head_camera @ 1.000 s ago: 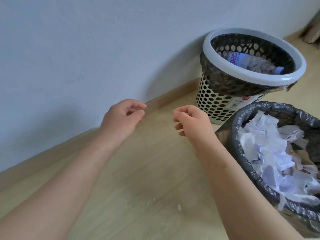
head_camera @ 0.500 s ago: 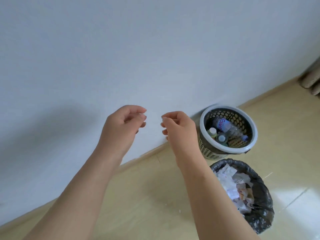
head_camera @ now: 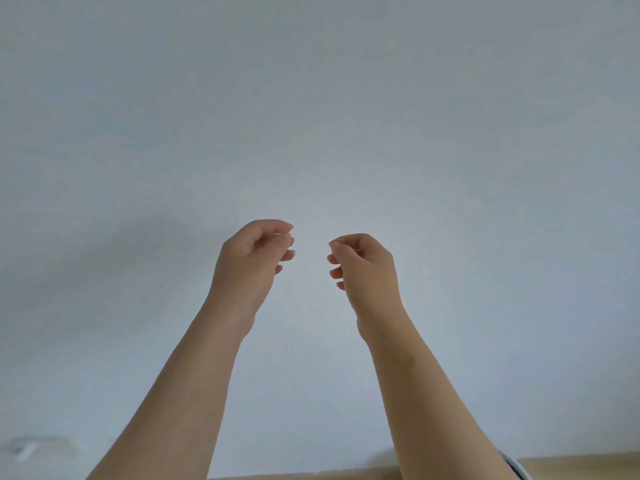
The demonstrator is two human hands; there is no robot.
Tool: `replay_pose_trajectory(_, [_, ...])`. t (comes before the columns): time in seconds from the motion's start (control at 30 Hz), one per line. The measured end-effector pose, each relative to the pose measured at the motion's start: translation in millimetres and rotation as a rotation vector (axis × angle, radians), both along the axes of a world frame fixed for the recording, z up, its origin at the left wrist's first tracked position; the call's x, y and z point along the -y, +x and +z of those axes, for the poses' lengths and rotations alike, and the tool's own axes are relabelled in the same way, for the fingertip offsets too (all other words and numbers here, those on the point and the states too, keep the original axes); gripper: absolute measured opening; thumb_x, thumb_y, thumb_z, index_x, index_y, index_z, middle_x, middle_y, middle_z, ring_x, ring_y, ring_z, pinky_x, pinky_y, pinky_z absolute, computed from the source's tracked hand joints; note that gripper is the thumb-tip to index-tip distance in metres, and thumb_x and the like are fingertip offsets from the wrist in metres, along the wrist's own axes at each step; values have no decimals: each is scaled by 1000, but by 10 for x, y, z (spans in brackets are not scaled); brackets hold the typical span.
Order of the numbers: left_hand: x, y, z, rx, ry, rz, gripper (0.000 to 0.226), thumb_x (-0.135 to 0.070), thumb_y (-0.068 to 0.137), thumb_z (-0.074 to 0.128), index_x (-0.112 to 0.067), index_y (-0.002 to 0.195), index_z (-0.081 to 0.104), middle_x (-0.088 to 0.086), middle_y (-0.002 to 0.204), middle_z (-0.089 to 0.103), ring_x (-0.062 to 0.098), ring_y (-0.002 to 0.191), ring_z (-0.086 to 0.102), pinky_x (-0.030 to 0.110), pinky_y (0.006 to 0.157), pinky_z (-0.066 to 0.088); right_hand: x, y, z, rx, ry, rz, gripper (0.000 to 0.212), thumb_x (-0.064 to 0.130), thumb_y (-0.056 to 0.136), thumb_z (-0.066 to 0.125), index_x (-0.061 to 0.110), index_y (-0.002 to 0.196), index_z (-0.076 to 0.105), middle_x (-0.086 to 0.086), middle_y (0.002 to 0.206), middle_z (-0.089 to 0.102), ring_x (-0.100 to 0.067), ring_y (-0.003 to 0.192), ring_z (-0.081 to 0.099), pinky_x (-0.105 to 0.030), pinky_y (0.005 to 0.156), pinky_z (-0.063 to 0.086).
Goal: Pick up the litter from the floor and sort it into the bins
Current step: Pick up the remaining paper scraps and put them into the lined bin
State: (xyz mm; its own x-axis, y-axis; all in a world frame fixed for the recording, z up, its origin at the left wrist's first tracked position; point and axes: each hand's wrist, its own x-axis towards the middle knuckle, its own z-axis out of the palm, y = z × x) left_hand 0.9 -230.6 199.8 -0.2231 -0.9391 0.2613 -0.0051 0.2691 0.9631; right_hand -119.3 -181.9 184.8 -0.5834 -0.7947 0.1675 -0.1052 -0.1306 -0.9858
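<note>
My left hand (head_camera: 254, 258) and my right hand (head_camera: 363, 268) are raised side by side in front of a plain pale wall (head_camera: 311, 116), a small gap between them. The fingers of both hands are loosely curled and nothing shows in either hand. No litter is in view. A small white and dark sliver (head_camera: 515, 468), perhaps a bin's rim, peeks out beside my right forearm at the bottom edge.
A thin strip of wooden floor or skirting (head_camera: 581, 466) runs along the bottom right. A faint scuffed patch (head_camera: 34, 448) marks the wall at the lower left.
The view has tilted up from the floor to the wall. Both bins have dropped out of sight. My hands stay raised and loosely curled, now a little farther apart.
</note>
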Motion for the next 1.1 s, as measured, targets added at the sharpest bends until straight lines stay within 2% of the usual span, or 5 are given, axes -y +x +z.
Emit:
replay_pose_trajectory(0.2, [-245, 1188, 578, -57, -92, 239, 21, -10, 92, 53, -27, 88, 64, -4, 91, 66, 9, 80, 65, 31, 84, 51, 54, 1075, 589, -36, -107, 240, 12, 17, 91, 52, 21, 84, 60, 5, 84, 62, -9, 71, 57, -18, 61, 41])
replay_pose_trajectory(0.4, [-846, 2883, 794, -67, -172, 526, 18, -12, 92, 54, -26, 90, 65, -4, 92, 67, 8, 79, 65, 29, 82, 51, -182, 2792, 796, -18, -149, 547, 11, 17, 92, 52, 18, 86, 61, 4, 85, 62, -9, 73, 57, -17, 60, 41])
replay_pose_trajectory(0.8, [-2718, 6074, 757, -3, -173, 1121, 15, -16, 92, 54, -27, 88, 64, -7, 88, 66, 7, 77, 64, 25, 75, 48, -1388, 6317, 752, 37, -112, 1176, 10, 17, 92, 53, 19, 85, 61, 4, 82, 61, -10, 66, 55, -21, 62, 43])
replay_pose_trajectory(0.97, [-3194, 6855, 601, -14, -123, 1319, 15, -15, 91, 55, -25, 88, 65, -2, 86, 65, 11, 78, 62, 29, 81, 47, -1672, 7245, 572, 1, -61, 1335, 10, 16, 90, 54, 16, 82, 60, 4, 75, 59, -11, 63, 52, -26, 64, 43])
replay_pose_trajectory(1.1, [-3346, 7392, 430, -51, -73, 1441, 12, -17, 93, 54, -20, 95, 65, -4, 87, 64, 12, 81, 62, 28, 80, 48, -1714, 7875, 434, -8, -17, 1468, 11, 16, 92, 52, 19, 82, 58, 4, 78, 58, -9, 64, 50, -22, 62, 41])
